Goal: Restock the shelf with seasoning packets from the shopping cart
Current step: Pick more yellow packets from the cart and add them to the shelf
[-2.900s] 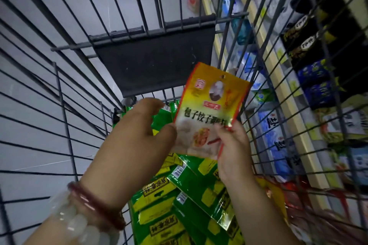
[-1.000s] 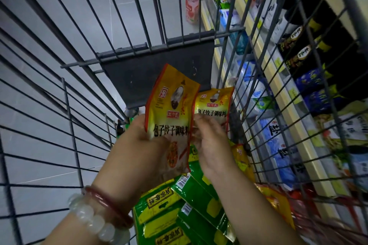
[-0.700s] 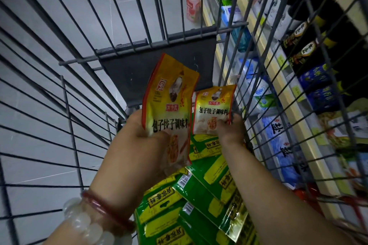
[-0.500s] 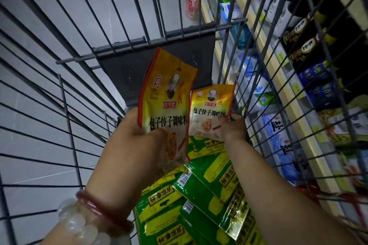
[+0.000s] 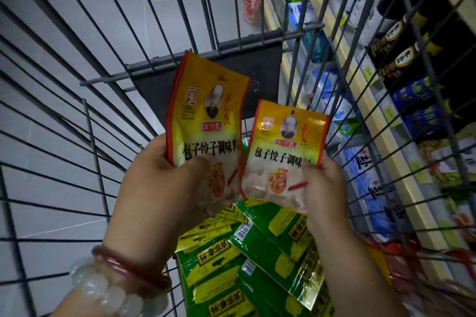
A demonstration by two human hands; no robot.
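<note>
- My left hand [image 5: 164, 183] is pinching one yellow packet [image 5: 206, 121] upright, label readable.
- My right hand [image 5: 322, 188] is gripping a second yellow packet [image 5: 286, 147] beside it, gathering both for the shelf [image 5: 360, 100].

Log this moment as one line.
left hand: holds yellow packet | right hand: holds second yellow packet | both above green packets in cart

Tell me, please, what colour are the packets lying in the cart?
Green with yellow labels, seen best in the head view.
</note>
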